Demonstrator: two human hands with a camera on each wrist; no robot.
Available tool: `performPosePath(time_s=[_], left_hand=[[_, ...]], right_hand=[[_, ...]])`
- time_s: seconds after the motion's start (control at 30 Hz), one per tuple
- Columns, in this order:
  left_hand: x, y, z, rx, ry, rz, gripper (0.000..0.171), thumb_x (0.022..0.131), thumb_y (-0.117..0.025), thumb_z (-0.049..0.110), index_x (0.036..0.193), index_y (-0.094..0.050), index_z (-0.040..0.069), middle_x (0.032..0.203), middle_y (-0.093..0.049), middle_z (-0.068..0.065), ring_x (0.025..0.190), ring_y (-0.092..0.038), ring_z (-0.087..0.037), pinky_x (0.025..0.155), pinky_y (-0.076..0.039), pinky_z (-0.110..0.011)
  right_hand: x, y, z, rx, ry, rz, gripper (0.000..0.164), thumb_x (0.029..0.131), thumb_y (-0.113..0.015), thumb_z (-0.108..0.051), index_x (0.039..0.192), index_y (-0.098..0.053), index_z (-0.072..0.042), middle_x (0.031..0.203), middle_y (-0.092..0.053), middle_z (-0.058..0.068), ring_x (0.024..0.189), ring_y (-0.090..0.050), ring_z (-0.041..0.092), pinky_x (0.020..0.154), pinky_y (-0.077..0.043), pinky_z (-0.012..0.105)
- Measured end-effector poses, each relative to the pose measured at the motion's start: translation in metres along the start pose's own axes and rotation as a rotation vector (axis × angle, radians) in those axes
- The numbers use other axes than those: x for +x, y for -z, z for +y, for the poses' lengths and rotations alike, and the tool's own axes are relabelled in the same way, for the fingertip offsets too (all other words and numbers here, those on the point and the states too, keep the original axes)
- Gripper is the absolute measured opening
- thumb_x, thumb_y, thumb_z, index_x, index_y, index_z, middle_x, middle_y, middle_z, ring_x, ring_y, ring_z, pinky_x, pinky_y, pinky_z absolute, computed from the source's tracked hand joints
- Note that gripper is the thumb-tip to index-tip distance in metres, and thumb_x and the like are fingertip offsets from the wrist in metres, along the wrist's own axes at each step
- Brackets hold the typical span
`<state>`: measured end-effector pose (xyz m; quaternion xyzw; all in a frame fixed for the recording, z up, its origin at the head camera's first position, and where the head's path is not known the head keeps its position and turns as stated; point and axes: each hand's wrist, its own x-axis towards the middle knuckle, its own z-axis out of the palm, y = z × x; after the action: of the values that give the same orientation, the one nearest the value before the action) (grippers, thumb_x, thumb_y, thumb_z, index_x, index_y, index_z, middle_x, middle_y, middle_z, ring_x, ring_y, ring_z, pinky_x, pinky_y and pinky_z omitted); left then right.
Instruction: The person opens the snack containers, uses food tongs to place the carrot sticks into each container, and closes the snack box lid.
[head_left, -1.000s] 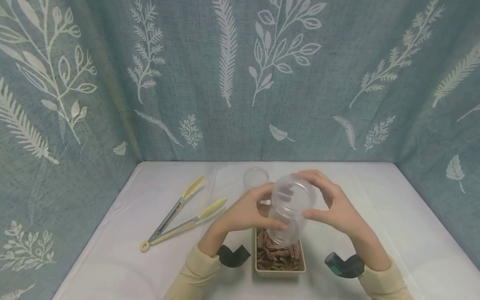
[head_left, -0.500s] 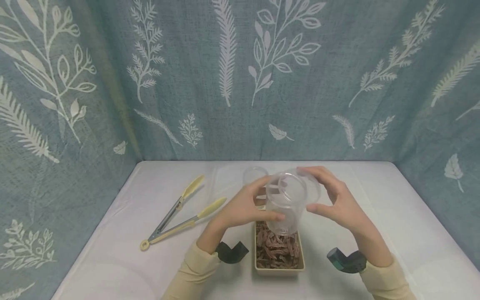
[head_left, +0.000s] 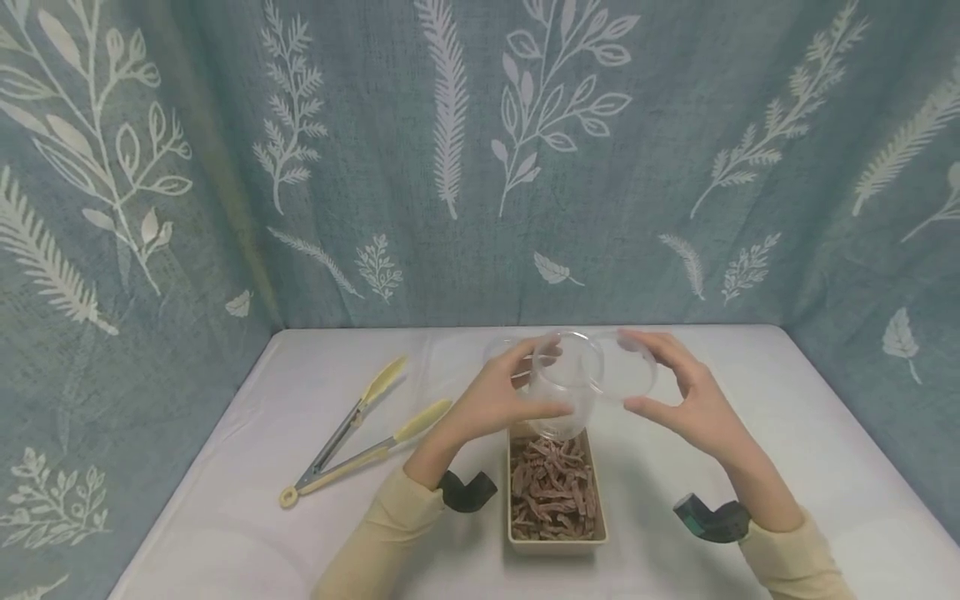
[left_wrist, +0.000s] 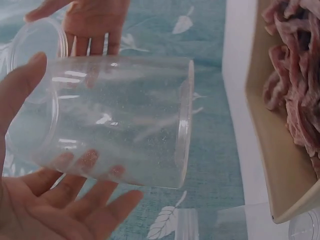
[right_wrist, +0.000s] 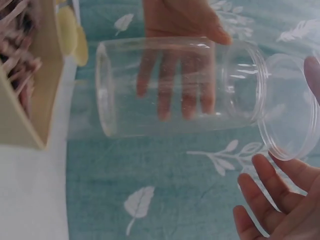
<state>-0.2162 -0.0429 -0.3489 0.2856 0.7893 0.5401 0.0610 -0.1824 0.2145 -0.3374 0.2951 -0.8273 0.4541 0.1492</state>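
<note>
My left hand [head_left: 498, 396] grips a clear plastic jar [head_left: 561, 404] round its side, thumb across the front. The jar is upright in the air, its round mouth uncovered at the top. My right hand [head_left: 690, 400] pinches a clear round lid [head_left: 625, 367] by its edge, fingers at the far side and thumb at the near side. In the right wrist view the lid [right_wrist: 290, 107] stands tilted right beside the jar's rim [right_wrist: 257, 82]. Below the jar, a cream rectangular box [head_left: 558, 547] holds a heap of reddish-brown dried strips [head_left: 555, 492].
Yellow-tipped metal tongs [head_left: 348, 437] lie spread on the white table [head_left: 225, 533] at the left. A second clear container [head_left: 495, 348] stands behind my left hand, mostly hidden. A teal leaf-print curtain [head_left: 480, 275] encloses the table at the back and sides.
The lid has come off the jar's mouth and moved to the right in my right hand. My left hand has moved the jar slightly away from me, uncovering more of the strips.
</note>
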Motion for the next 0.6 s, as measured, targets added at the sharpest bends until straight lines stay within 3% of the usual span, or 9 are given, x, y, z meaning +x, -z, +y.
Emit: performPosePath(time_s=[0.2,0.33,0.6], left_hand=[[0.015,-0.003,-0.005,0.103,-0.012,0.043,0.078,0.073,-0.079,0.033,0.139,-0.04,0.023,0.134,-0.05,0.002,0.123,-0.046,-0.014,0.099,-0.041,-0.031],[0.022,-0.004,-0.007,0.097,-0.013,0.035,0.081,0.073,-0.079,0.032,0.141,-0.037,0.02,0.135,-0.049,0.0,0.124,-0.045,-0.015,0.099,-0.041,-0.031],[0.038,-0.006,-0.008,0.097,0.057,0.007,0.079,0.073,-0.078,0.033,0.139,-0.039,0.016,0.136,-0.048,-0.003,0.126,-0.045,-0.021,0.099,-0.041,-0.032]], right_hand=[[-0.005,0.003,0.011,-0.074,-0.074,0.064,0.069,0.078,-0.072,-0.002,0.139,-0.042,-0.018,0.133,-0.046,0.004,0.12,-0.039,-0.004,0.096,-0.029,0.014],[-0.01,0.005,0.019,-0.101,-0.116,0.103,0.068,0.079,-0.071,-0.004,0.139,-0.042,-0.018,0.133,-0.046,0.004,0.118,-0.038,-0.007,0.097,-0.029,0.014],[-0.017,0.009,0.037,-0.144,-0.163,0.15,0.067,0.08,-0.071,-0.007,0.14,-0.041,-0.018,0.131,-0.048,0.007,0.117,-0.037,-0.01,0.095,-0.028,0.012]])
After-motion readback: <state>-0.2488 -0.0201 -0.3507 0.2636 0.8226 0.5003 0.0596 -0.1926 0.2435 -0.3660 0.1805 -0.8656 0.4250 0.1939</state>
